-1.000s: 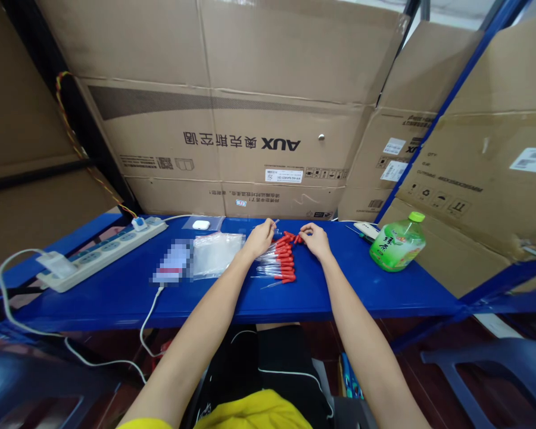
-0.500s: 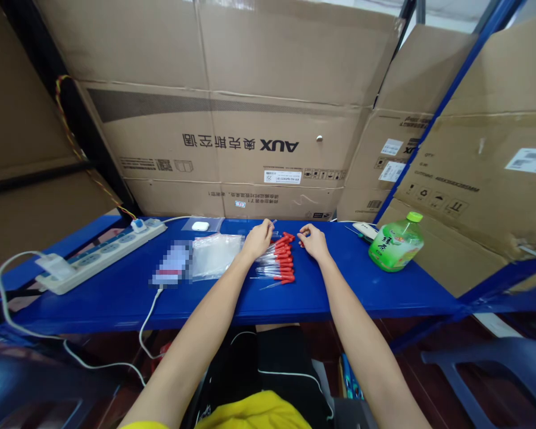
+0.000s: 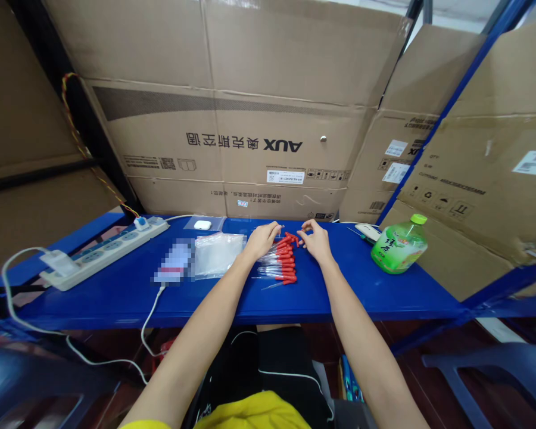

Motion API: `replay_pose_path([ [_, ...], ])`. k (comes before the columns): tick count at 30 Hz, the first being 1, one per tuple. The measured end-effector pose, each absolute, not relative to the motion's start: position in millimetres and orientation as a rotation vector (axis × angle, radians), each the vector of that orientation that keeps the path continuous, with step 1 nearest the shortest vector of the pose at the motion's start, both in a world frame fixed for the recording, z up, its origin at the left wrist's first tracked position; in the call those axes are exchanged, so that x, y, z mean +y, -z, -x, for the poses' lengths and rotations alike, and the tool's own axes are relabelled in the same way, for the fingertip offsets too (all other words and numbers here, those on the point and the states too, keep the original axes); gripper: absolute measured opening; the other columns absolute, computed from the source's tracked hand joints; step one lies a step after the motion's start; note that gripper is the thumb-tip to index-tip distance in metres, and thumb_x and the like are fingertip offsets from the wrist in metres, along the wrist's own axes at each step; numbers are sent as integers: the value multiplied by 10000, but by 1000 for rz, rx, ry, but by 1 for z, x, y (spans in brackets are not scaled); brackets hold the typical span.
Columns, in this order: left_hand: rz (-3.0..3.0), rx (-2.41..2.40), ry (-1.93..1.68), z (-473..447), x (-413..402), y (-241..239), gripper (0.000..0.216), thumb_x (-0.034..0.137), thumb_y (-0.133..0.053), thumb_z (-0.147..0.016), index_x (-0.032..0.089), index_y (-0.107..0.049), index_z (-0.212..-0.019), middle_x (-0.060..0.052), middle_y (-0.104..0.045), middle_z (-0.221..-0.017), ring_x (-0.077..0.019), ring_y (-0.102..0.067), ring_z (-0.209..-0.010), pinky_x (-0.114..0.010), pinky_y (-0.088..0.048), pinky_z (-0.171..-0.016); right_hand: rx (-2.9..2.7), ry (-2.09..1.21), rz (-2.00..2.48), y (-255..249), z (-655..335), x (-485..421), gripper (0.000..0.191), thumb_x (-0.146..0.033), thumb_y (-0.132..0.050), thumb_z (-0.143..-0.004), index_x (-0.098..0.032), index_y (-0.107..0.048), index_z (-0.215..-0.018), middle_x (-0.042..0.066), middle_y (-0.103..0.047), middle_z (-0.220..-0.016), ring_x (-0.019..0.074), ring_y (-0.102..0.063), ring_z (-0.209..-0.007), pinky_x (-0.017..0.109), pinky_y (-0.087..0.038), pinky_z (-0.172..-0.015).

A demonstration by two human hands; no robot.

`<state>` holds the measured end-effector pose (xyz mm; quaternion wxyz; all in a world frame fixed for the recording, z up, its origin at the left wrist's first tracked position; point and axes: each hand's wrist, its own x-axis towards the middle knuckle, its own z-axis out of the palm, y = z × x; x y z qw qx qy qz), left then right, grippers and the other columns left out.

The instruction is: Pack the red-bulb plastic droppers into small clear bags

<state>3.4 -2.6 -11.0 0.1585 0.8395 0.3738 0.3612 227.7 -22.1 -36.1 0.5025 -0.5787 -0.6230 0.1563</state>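
the left grip [image 3: 261,238] is narrow, fingertips drawn together, with a small clear piece [image 3: 282,226] poking out past them toward the other side. the right grip [image 3: 316,239] is curled, thumb and fingers near each other; whether anything sits between them, i cannot tell. the two grips are close but apart, facing each other.

between them, and running nearer the person, lie the red-capped clear tubes [image 3: 286,263], flat in a rough row, clear stems toward the left grip's side and red ends toward the right grip's.

just left of the left grip are flat clear bags [image 3: 218,255], and beyond those a blurred phone [image 3: 175,261]. farther back on that side, a white case [image 3: 202,225] rests on a clear sheet; farthest left is a white power strip [image 3: 102,253].

well out to the right of the right grip stand a green bottle [image 3: 399,245] and, just behind it, a small white device [image 3: 368,231]. all of this is on the blue desk [image 3: 339,298]. behind both grips rises printed cardboard [image 3: 241,119].
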Motion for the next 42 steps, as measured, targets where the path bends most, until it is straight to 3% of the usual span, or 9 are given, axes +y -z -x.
replay_pose_path([
  [3,-2398,1023,-1061,-4,-2,11,382,436,-358,-1077,232,-646,-928,-42,-737,-951,-197,-669,-890,-274,-443,-806,-1494,-420,1246,34,-223,-21,311,-494,-750,-790,-232,-642,-917,40,-752,-874,197,-715,-690,298,-577,-638],
  [6,-2380,1001,-1088,-5,-1,12,360,428,-386,-1070,223,-661,-962,-45,-741,-970,-195,-669,-906,-274,-457,-827,-1509,-466,1130,31,-218,-22,318,-495,-735,-797,-209,-709,-934,71,-780,-951,221,-740,-872,328,-597,-817],
  [9,-2365,946,-1108,-7,-1,14,347,413,-416,-1063,205,-679,-973,-45,-743,-973,-185,-664,-896,-267,-467,-835,-1508,-572,1041,28,-213,-25,337,-490,-739,-800,-194,-750,-962,80,-790,-982,233,-747,-916,350,-595,-878],
  [17,-2314,831,-1172,-11,-4,9,377,412,-476,-1042,161,-753,-993,-62,-753,-958,-182,-654,-846,-272,-471,-823,-1437,-677,977,23,-205,-30,380,-507,-795,-758,-181,-784,-953,70,-791,-856,218,-726,-735,351,-605,-747],
  [28,-2493,884,-1121,-7,-6,1,398,413,-477,-1041,187,-805,-1038,-83,-719,-887,-195,-632,-825,-302,-457,-812,-1416,-683,986,25,-205,-29,385,-528,-809,-730,-189,-785,-911,50,-764,-754,209,-704,-669,349,-592,-715],
  [42,-2622,924,-1034,-4,1,5,374,387,-460,-1040,227,-796,-1078,-99,-715,-951,-235,-649,-938,-331,-474,-872,-1545,-564,1023,28,-207,-30,335,-511,-755,-807,-206,-794,-939,64,-793,-856,218,-724,-693,346,-598,-721],
])
